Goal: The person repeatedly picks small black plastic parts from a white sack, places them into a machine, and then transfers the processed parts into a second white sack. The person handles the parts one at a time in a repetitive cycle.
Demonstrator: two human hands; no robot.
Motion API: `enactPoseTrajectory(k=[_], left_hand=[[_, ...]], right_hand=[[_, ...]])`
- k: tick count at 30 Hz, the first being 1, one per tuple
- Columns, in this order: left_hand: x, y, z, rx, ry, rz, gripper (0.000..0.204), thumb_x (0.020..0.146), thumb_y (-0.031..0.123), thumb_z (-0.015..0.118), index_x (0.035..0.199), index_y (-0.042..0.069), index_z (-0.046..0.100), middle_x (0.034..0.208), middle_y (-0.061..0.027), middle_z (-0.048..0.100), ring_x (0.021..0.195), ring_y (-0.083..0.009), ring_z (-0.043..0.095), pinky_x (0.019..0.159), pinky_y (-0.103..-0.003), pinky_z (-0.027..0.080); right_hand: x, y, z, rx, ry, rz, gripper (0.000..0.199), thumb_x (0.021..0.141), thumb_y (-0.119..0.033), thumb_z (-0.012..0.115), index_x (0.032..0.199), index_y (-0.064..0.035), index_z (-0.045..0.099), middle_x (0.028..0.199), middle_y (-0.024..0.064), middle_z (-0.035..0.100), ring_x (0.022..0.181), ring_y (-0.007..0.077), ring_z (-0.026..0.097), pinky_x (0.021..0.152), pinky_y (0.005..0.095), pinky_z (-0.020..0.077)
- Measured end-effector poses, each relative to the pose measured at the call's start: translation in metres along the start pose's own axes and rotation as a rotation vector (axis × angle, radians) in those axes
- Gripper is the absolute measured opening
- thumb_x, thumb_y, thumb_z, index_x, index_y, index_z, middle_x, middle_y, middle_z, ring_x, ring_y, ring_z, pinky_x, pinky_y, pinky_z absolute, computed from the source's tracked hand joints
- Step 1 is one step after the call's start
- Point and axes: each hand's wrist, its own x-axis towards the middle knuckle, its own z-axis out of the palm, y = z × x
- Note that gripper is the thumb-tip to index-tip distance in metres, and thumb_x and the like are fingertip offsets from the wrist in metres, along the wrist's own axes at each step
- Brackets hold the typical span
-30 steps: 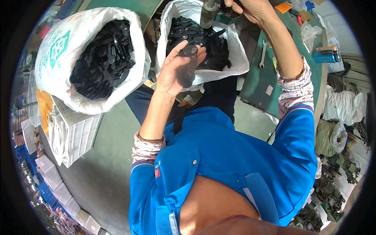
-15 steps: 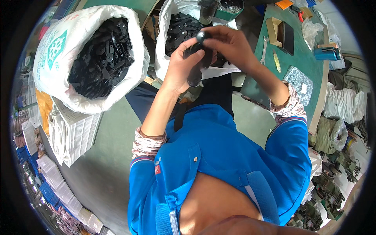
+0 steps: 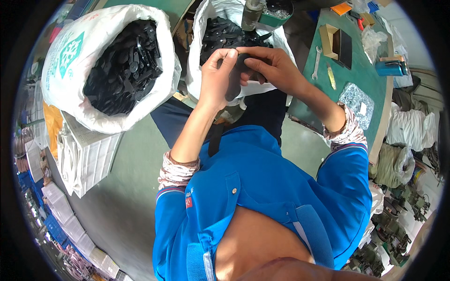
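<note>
My left hand (image 3: 217,80) is closed around black flat parts (image 3: 234,83) that lie along its palm and fingers. How many there are I cannot tell. Thumb and fingers of my right hand (image 3: 277,70) close on the upper end of the same black pieces, and the fingertips of both hands meet there. Both hands are over the near edge of a white woven sack (image 3: 193,61). Inside that sack lies a heap of similar black parts (image 3: 220,36), rounded and elongated.
A larger white sack (image 3: 56,89) full of black parts stands at the left, above a white plastic crate (image 3: 96,159). A grey cylindrical post (image 3: 252,16) and a green tub (image 3: 276,18) stand beyond my hands. The green bench (image 3: 307,70) holds a wrench (image 3: 317,63) and an open box (image 3: 329,40).
My fingertips have come together at the top of the black parts, hiding the shiny round end that showed there. The lower rounded end by my left palm shows less.
</note>
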Motion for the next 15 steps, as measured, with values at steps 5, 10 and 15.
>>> enactPoseTrajectory(k=[5, 10, 15], left_hand=[[0.003, -0.006, 0.002, -0.08, 0.062, -0.014, 0.028, 0.095, 0.034, 0.056, 0.103, 0.006, 0.055, 0.075, -0.0037, 0.058, 0.064, -0.0135, 0.062, 0.059, -0.029, 0.055], [0.003, -0.001, -0.007, -0.247, 0.009, -0.057, 0.032, 0.096, 0.021, 0.049, 0.119, -0.002, 0.048, 0.098, -0.0158, 0.06, 0.092, -0.0275, 0.063, 0.083, -0.04, 0.054], [0.006, 0.008, -0.002, -0.377, -0.028, 0.015, 0.036, 0.097, 0.008, 0.038, 0.129, -0.008, 0.038, 0.127, -0.0301, 0.049, 0.119, -0.0402, 0.052, 0.105, -0.049, 0.041]], right_hand=[[0.021, -0.022, -0.039, 0.083, 0.278, -0.233, 0.026, 0.091, -0.018, 0.061, 0.113, -0.0044, 0.064, 0.079, 0.0031, 0.067, 0.064, 0.0058, 0.058, 0.054, 0.0189, 0.0448], [0.071, -0.087, -0.081, 0.337, 0.336, -0.179, 0.031, 0.092, -0.006, 0.054, 0.12, 0.0055, 0.054, 0.079, 0.0104, 0.066, 0.056, 0.0135, 0.06, 0.055, 0.0232, 0.0496], [0.095, -0.094, -0.099, 0.202, 0.267, 0.039, 0.019, 0.094, -0.01, 0.052, 0.103, 0.0054, 0.058, 0.078, 0.0099, 0.066, 0.045, 0.0118, 0.054, 0.04, 0.0236, 0.0434]])
